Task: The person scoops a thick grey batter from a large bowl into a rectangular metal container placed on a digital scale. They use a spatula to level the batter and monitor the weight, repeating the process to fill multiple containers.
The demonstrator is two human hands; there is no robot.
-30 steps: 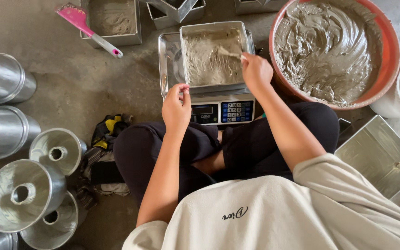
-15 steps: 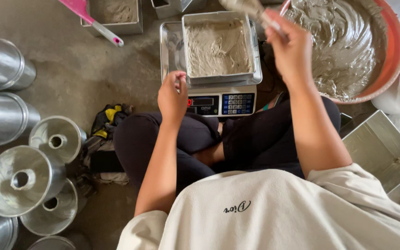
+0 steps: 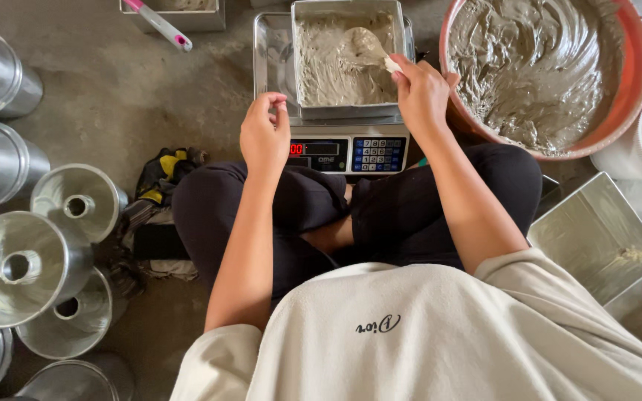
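Head view first, and I start with the biggest thing: the orange-rimmed basin (image 3: 540, 70) at far right, full of grey batter, where half a second ago my right hand was lifting a loaded scoop. That scoop (image 3: 365, 48) has now come left and sits down in the square metal pan (image 3: 347, 59) on the weighing scale (image 3: 343, 152), its bowl on the batter already in there, so I judge one more portion is going in and the red readout is what matters next. My right hand (image 3: 421, 93) is closed around the scoop's white handle at the pan's right edge. My left hand (image 3: 264, 134) has lifted slightly off the scale's near left corner and hangs just above it, fingers loosely curled and holding nothing. At left stand shiny ring moulds (image 3: 20, 263); an unfilled square tin (image 3: 596, 238) waits near right, and a pink-handled spatula (image 3: 159, 22) lies at far left.
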